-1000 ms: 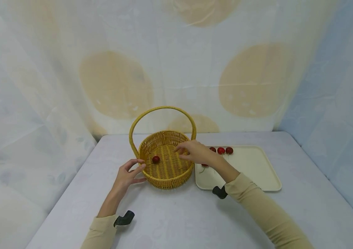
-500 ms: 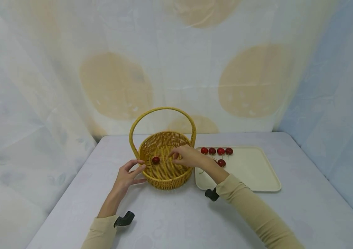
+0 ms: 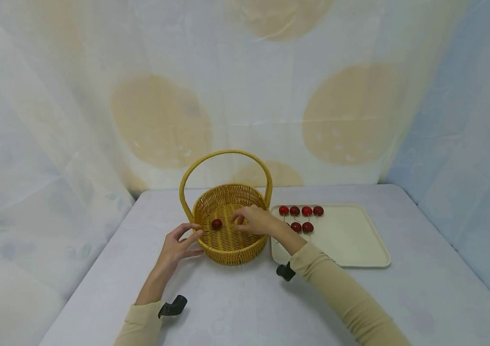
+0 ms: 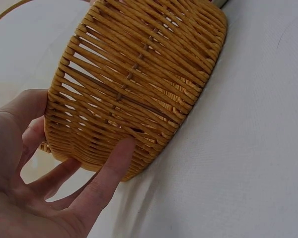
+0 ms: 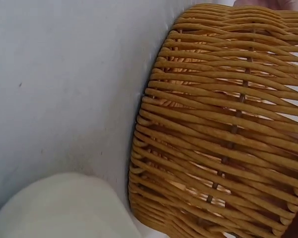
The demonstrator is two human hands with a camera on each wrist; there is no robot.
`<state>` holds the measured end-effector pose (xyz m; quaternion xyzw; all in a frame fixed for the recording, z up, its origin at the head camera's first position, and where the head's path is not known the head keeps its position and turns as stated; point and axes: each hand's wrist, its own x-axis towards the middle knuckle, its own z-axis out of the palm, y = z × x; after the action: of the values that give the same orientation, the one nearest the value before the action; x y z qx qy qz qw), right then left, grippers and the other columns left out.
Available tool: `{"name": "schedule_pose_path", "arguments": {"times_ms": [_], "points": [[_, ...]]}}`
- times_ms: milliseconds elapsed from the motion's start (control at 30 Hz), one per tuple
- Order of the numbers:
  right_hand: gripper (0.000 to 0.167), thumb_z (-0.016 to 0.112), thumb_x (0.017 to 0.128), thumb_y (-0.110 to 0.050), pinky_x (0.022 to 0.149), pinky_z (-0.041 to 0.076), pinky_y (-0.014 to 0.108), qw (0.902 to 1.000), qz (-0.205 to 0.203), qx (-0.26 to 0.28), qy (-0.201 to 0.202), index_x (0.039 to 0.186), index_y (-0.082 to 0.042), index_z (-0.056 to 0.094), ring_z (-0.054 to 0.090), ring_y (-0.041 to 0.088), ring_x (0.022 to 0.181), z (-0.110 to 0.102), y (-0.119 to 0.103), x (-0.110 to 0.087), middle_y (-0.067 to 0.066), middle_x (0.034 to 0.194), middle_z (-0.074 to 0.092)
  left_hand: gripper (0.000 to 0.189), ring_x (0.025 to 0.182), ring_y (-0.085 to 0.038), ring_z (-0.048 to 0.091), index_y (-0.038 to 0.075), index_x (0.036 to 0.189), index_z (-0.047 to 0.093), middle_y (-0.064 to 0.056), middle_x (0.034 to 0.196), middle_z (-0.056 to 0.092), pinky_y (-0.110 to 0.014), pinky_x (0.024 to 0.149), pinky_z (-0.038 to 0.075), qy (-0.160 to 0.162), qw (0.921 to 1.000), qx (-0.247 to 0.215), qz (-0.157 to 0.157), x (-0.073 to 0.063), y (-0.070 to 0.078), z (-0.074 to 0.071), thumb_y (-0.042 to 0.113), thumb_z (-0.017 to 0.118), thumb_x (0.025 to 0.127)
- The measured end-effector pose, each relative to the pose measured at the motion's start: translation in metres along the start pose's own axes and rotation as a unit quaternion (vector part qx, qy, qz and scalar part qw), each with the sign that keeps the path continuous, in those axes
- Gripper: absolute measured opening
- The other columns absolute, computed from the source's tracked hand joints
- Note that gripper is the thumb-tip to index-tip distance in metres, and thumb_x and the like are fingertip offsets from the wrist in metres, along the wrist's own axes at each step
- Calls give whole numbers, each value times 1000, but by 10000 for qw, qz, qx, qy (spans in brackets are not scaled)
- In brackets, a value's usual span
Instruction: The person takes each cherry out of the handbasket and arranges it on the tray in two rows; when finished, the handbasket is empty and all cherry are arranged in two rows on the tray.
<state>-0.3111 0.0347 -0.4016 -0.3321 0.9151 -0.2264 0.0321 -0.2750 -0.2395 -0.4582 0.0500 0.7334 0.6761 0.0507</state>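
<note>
A round yellow wicker basket (image 3: pixel 233 255) with a tall hoop handle stands on the table; one dark red cherry (image 3: pixel 216 224) lies on its floor. My left hand (image 3: pixel 177 247) grips the basket's left side; in the left wrist view, fingers (image 4: pixel 111 166) press the outer weave and reach the rim. Over the right part of the basket hangs my right hand (image 3: pixel 253 222), fingers bent, a gap between thumb and forefinger, and no cherry visible there. The right wrist view shows mostly the basket wall (image 5: pixel 223 109).
Right of the basket lies a cream tray (image 3: pixel 353 240). Several stemmed cherries (image 3: pixel 307 211) form two rows on its left side, partly behind my right forearm. A patterned curtain (image 3: pixel 253 105) hangs behind the white table (image 3: pixel 227 307).
My right hand has moved left and slightly lower over the basket, uncovering more cherries on the tray. The left hand, the basket and the cherry inside stay in place.
</note>
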Motion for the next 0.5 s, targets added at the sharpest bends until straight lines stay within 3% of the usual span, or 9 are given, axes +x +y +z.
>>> {"name": "schedule_pose_path", "arguments": {"times_ms": [500], "points": [[26,65,94,-18,83,59,34,9992,335,174,156,118,-8,69,69,19,97,10,-4,15,5,99,74,58,128,-38,54,4,129,55,-6,140,48,-53,83,60,-13,10000,57,-29,1,-1,-1,37,74,86]]}}
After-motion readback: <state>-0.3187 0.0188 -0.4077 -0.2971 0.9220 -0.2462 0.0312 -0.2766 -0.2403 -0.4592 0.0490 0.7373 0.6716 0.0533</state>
